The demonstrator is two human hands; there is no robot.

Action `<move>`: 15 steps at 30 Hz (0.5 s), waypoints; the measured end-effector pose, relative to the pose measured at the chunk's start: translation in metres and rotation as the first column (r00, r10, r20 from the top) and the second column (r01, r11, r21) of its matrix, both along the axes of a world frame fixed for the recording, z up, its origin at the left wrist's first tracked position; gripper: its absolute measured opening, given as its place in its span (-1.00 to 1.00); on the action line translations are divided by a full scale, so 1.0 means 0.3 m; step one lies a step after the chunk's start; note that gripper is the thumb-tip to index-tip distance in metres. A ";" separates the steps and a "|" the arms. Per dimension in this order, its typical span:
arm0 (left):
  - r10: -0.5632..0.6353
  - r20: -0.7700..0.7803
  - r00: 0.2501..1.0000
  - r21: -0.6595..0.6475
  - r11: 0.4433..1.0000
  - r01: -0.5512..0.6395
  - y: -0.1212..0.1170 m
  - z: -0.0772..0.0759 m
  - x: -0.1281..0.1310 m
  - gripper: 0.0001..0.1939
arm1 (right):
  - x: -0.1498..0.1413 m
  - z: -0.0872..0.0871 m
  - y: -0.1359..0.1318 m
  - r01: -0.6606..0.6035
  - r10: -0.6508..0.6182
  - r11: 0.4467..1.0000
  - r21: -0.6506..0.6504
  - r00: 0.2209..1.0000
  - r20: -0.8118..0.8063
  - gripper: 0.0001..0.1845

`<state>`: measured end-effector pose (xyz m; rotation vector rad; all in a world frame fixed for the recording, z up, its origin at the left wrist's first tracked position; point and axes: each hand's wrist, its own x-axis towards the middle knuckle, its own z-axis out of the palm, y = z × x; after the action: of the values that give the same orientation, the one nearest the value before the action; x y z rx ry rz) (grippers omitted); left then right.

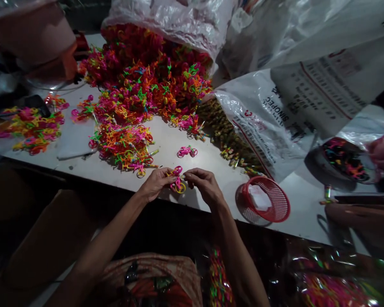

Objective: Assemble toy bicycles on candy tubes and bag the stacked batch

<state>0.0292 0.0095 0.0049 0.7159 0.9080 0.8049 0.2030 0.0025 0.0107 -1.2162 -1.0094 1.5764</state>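
Note:
My left hand [154, 184] pinches a small pink plastic toy bicycle [178, 184] with a yellow wheel, just above the table's front edge. My right hand [207, 184] is closed at the toy's right side. Its thumb and fingertips meet around a tiny pale piece that is too small to make out. Another pink toy bicycle [187, 151] lies alone on the white table, a little beyond my hands. To the left of it is a heap of colourful toy bicycles [124, 143], some with small patterned tubes attached.
A large plastic bag [166, 17] spills more toys at the back. Patterned tubes [227, 132] pour from a white printed sack [259, 115] on the right. A red mesh basket [280, 200] holds white paper. Another toy pile [35, 128] lies far left; a pink bucket [32, 34] stands behind.

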 end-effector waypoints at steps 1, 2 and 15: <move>0.007 0.007 1.000 -0.002 1.000 -0.007 -0.003 0.001 0.003 -0.61 | 0.000 -0.002 -0.001 -0.008 0.008 1.000 -0.005 1.000 -0.014 -0.75; 0.017 0.017 1.000 -0.004 1.000 -0.017 -0.005 0.002 0.006 -0.61 | -0.001 -0.004 -0.001 -0.015 0.014 1.000 -0.012 1.000 -0.028 -0.75; 0.067 -0.035 0.997 -0.002 0.998 -0.067 -0.015 0.002 0.023 -0.64 | -0.008 -0.004 -0.002 -0.095 0.092 0.994 -0.058 0.995 -0.049 -0.68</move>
<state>0.0362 0.0050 0.0055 0.7018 0.9684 0.8523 0.2006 0.0021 0.0095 -1.1823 -1.0084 1.7111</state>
